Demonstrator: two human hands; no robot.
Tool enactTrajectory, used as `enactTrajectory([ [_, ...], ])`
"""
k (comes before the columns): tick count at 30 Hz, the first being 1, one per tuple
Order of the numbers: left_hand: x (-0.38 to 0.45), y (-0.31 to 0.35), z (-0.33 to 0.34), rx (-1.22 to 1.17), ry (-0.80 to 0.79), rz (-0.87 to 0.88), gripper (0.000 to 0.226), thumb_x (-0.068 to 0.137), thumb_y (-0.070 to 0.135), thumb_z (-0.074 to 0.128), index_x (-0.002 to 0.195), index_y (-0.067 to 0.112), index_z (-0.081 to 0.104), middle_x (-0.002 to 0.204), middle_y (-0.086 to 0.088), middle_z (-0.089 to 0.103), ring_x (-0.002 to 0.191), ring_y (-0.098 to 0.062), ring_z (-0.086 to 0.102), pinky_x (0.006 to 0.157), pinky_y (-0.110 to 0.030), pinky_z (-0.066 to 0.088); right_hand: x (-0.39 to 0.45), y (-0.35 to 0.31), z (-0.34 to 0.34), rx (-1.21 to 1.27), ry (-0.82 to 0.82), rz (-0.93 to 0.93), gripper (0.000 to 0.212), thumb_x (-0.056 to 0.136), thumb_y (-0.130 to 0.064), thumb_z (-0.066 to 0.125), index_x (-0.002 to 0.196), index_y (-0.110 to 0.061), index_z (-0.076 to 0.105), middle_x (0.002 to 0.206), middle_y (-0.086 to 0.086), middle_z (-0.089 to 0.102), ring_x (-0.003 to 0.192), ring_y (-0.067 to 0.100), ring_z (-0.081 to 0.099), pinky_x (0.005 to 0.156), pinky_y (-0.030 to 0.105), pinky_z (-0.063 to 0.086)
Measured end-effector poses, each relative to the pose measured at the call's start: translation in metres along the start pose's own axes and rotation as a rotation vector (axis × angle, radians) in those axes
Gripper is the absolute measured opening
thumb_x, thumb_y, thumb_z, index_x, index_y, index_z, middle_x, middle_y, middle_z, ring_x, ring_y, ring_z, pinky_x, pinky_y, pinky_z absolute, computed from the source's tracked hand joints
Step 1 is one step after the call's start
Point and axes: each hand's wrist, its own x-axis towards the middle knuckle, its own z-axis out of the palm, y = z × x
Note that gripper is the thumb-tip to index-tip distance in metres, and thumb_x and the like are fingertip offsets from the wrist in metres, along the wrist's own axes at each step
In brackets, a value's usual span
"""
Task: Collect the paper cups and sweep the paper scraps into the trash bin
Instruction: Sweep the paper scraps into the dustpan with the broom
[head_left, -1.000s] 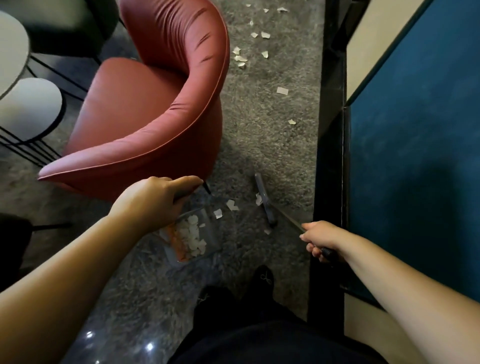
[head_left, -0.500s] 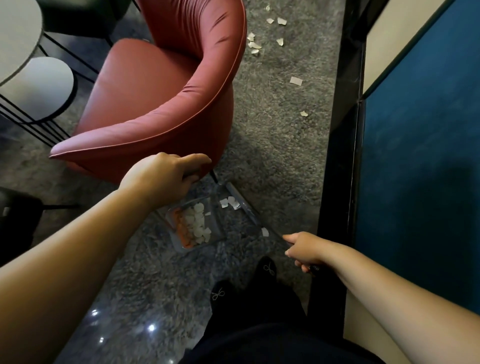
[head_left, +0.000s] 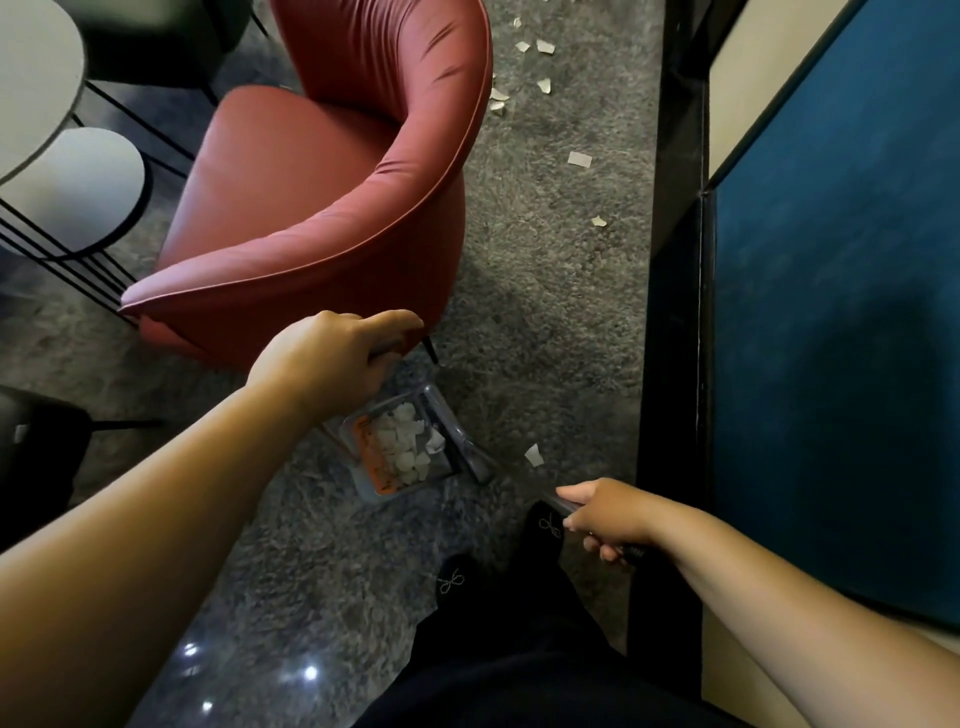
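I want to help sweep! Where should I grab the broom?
Grab the broom by its long thin handle, from above, like the right hand does. The handle slants up from the carpet toward the person, and the brush head sits low against the dustpan.

- A grey shaggy carpet covers the floor through the middle of the frame.
- A red armchair stands on it, upper centre.
- A clear dustpan holding white paper scraps rests on the carpet, lower centre.
- 1 scrap lies just right of the dustpan.
- More loose scraps lie scattered toward the upper right.
- Glossy dark flooring shows at the bottom left.
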Motion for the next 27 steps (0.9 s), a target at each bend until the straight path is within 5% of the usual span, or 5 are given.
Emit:
enactTrajectory([
  [10, -0.022, -0.012, 0.002, 0.009, -0.011, 0.006, 0.049, 0.089, 0.035, 0.059, 0.133, 0.05, 0.044, 0.096, 0.004, 0.072, 0.085, -0.025, 0.068, 0.07, -0.04, 0.057, -0.018, 0.002, 0.017, 0.083, 0.109, -0.012, 0.046, 0.096, -0.009, 0.044, 0.14, -0.02, 0.045, 0.049, -0.001, 0.049, 0.031, 0.007, 0.04, 0.038, 0.015, 0.03],
  [19, -0.037, -0.025, 0.005, -0.015, 0.016, 0.021, 0.049, 0.089, 0.032, 0.061, 0.133, 0.047, 0.047, 0.096, 0.003, 0.072, 0.085, -0.026, 0.068, 0.069, -0.042, 0.057, 0.029, -0.021, 0.041, 0.113, 0.032, 0.045, 0.062, 0.095, -0.013, 0.044, 0.151, -0.03, 0.021, 0.042, -0.001, 0.053, 0.033, 0.011, 0.043, 0.041, 0.018, 0.033],
  [27, -0.045, -0.029, -0.003, -0.049, 0.022, 0.02, 0.047, 0.089, 0.029, 0.062, 0.133, 0.043, 0.051, 0.096, 0.002, 0.072, 0.086, -0.027, 0.067, 0.072, -0.041, 0.057, 0.001, -0.014, 0.06, 0.164, -0.006, 0.026, 0.057, 0.095, -0.015, 0.048, 0.147, -0.031, 0.032, 0.043, -0.004, 0.05, 0.034, 0.007, 0.039, 0.038, 0.017, 0.03],
])
